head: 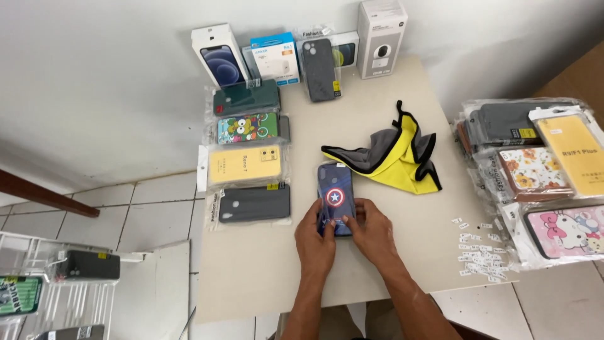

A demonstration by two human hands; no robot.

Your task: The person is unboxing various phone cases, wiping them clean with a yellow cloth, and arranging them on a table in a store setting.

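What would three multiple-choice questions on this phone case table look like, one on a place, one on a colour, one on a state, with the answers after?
1. Where does the yellow and grey cloth lie?
A. on the floor tiles
B. on the table, just beyond the blue phone case
C. on top of the white boxes

2. What colour is the packaged case third from the wall in the left-hand column?
A. yellow
B. pink
C. white

3. How is the blue phone case with the round shield design held?
A. by the left hand alone, lifted high
B. by nobody
C. by both hands, low on the table

Answers:
1 B, the cloth sits crumpled on the tabletop past the case.
2 A, it lies between the cartoon-print case and a black one.
3 C, the left hand and right hand grip its near end from either side.
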